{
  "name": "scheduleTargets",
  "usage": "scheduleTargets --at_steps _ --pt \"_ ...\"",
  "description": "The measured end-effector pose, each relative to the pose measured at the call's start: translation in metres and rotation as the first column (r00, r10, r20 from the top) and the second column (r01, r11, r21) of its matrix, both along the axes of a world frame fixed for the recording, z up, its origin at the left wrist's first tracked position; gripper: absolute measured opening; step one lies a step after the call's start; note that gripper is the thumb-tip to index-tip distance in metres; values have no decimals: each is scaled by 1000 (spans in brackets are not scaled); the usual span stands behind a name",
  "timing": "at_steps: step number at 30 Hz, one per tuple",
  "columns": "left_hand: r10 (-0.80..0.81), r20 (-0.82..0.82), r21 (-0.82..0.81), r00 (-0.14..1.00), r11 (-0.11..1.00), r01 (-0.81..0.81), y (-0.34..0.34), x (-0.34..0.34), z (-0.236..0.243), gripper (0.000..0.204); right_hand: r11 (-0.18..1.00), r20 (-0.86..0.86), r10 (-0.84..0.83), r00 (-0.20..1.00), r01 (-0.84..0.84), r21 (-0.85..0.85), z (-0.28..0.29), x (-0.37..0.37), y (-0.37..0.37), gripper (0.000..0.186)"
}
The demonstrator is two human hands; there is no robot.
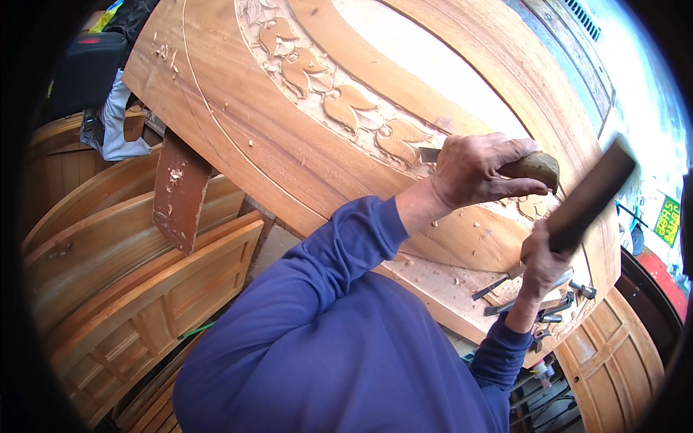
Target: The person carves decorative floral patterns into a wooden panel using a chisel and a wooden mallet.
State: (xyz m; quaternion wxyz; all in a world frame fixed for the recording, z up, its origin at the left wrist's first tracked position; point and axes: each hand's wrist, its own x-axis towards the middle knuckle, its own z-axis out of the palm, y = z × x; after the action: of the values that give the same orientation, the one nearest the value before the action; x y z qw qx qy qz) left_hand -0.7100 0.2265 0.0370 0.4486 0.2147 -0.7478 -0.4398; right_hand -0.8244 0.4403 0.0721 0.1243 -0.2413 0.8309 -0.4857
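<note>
My left hand is closed round a chisel, whose thick rounded wooden handle sticks out past the thumb. Its metal blade reaches the carved leaf-and-flower band on a large wooden panel; the exact cutting edge is hard to make out. My right hand grips a dark, block-shaped wooden mallet, blurred by motion. The mallet is raised to the right of the chisel handle, apart from it.
Several hand tools, among them a chisel, lie on the panel's near right side amid wood chips. Curved wooden door panels stack at the left, and another panelled door stands at the lower right. A brown board juts out at the left edge.
</note>
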Motion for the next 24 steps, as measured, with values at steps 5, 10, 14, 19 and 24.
scheduleTargets --at_steps 5,10,14,19,24 --pt "18 -46 -1 999 1000 -18 -2 2 -3 58 1000 92 -7 996 8 -11 7 -2 -4 81" --pt "-7 0 47 1000 999 7 -8 3 2 57 976 -124 182 975 -164 144 2 1 -11 85" --pt "32 -27 29 999 999 -31 -8 3 1 54 997 57 71 996 -71 -3 9 -12 -12 85" --pt "150 -53 68 987 987 -146 -13 -5 0 53 948 -90 304 948 -292 124 22 -16 -30 86" --pt "181 -62 -7 981 983 -182 -12 1 -2 56 953 -48 264 963 -252 169 26 -9 -41 86"
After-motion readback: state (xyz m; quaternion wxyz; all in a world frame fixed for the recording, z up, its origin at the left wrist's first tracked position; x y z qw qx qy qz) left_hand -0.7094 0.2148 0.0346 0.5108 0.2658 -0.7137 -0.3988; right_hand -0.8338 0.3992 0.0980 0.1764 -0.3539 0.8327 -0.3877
